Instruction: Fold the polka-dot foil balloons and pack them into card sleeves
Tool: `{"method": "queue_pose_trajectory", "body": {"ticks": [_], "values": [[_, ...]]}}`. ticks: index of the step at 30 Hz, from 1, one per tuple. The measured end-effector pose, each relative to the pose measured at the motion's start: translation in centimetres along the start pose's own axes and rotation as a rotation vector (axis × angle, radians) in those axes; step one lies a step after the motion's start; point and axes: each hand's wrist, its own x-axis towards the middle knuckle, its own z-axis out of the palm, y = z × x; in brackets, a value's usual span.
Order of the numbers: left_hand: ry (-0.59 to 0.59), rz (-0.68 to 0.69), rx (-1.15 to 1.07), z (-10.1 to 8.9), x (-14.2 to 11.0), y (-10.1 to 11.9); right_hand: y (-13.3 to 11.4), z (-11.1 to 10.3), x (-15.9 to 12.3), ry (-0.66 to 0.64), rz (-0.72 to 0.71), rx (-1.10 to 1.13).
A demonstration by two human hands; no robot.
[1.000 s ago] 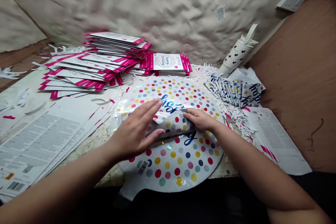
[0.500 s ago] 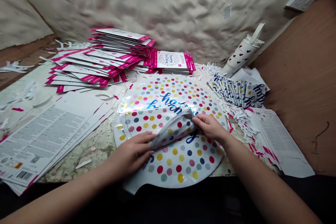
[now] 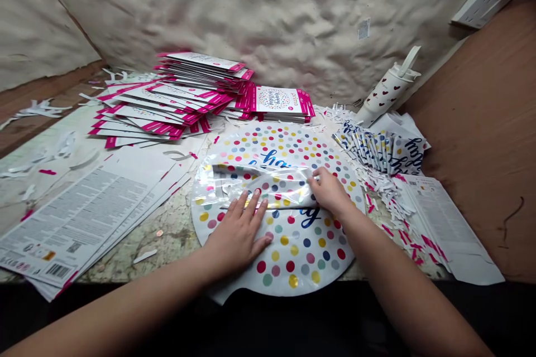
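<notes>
A flat round foil balloon (image 3: pixel 288 256) with coloured dots and blue lettering lies on the table's near edge. A second dotted foil balloon (image 3: pixel 268 185), folded into a long band, lies across it. My left hand (image 3: pixel 238 231) rests flat on the band's lower edge, fingers stretched out. My right hand (image 3: pixel 329 189) pinches the band's right end, fingers closed on the foil.
Pink-edged printed cards (image 3: pixel 176 97) are piled at the back left. White sheets with small print (image 3: pixel 87 212) lie at the left. Folded foil balloons (image 3: pixel 379 148) stand in a row at the right beside a heart-patterned bottle (image 3: pixel 387 92), paper shreds and more sheets (image 3: pixel 444 223).
The loose raised flap of the upper balloon has been laid down into a flat band. My left hand let go of its edge and now presses flat on it.
</notes>
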Motion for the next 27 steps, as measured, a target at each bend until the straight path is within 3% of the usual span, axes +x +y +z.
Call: {"method": "queue_pose_trajectory", "body": {"ticks": [3, 4, 6, 8, 10, 11, 16, 20, 22, 25, 27], "values": [[-0.09, -0.063, -0.035, 0.8, -0.1, -0.7, -1.3, 1.1, -2.0, 0.191, -0.291, -0.193], [-0.096, -0.067, -0.038, 0.8, -0.1, -0.9, -1.8, 1.8, -2.5, 0.175, -0.429, -0.27], [-0.1, -0.075, -0.032, 0.6, -0.2, -1.0, -2.2, 2.9, -2.9, 0.014, -0.595, -0.389], [-0.106, -0.083, -0.032, 0.3, -0.2, -0.8, -2.0, 3.3, -2.5, -0.121, -0.532, -0.456], [-0.119, -0.091, -0.039, 0.1, -0.2, -0.6, -1.0, 2.7, -2.2, -0.109, -0.405, -0.474], [-0.128, -0.098, -0.041, 0.0, -0.2, -0.6, -0.4, 2.1, -2.2, -0.076, -0.413, -0.478], [-0.188, -0.126, -0.041, -0.7, 0.0, -0.6, 1.8, 0.1, -3.3, -0.023, -0.883, -0.626], [-0.252, -0.156, -0.003, -1.6, 1.3, 0.0, 0.8, 0.6, -4.3, 0.08, -0.917, -0.775], [-0.24, -0.151, 0.053, -1.9, 2.0, 0.2, -0.1, 1.1, -5.7, 0.156, -1.046, -0.719], [-0.211, -0.128, 0.088, -1.7, 2.5, -0.3, 0.2, 1.6, -8.3, 0.274, -1.246, -0.452], [-0.157, -0.089, 0.032, -1.2, 2.2, -1.2, 1.7, 1.9, -9.1, 0.335, -1.115, -0.255]]}}
